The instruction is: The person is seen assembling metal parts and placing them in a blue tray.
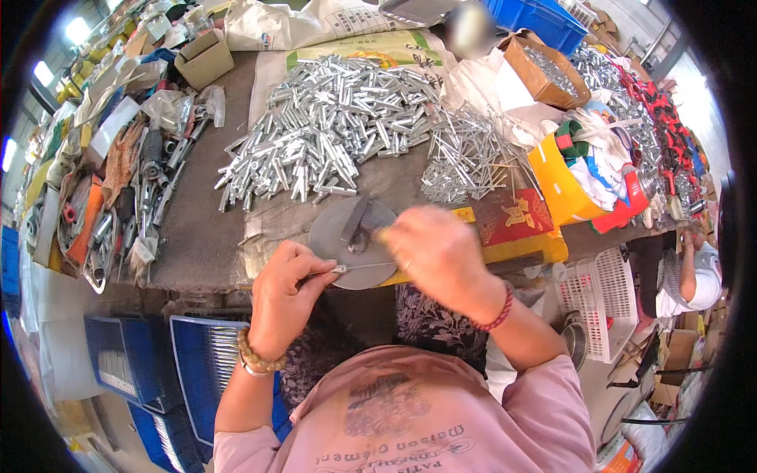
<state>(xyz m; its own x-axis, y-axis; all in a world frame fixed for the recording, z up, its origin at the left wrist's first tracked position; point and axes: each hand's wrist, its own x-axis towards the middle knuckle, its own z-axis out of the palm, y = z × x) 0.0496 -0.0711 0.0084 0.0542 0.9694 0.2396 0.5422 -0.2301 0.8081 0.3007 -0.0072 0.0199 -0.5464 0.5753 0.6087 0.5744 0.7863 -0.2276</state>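
My left hand (285, 296) pinches a small silver metal tube (340, 269) between thumb and fingertips, over the near edge of a round grey disc (325, 230). From that tube a thin metal rod (377, 265) runs right, toward my right hand (441, 256). Motion blurs the right hand; its fingers are curled together around something small that I cannot make out. On the disc lies a dark metal block (354, 222). Beyond it spreads a big pile of short silver tubes (315, 118), with a pile of thin metal pins (467, 158) to its right.
Tools and bags (130, 181) crowd the table's left side. On the right stand a yellow container (561, 185) stuffed with cloth and a cardboard box (544, 75) of metal parts. Blue crates (206, 347) sit low left, a white basket (599, 303) low right. Another person (694, 276) is at far right.
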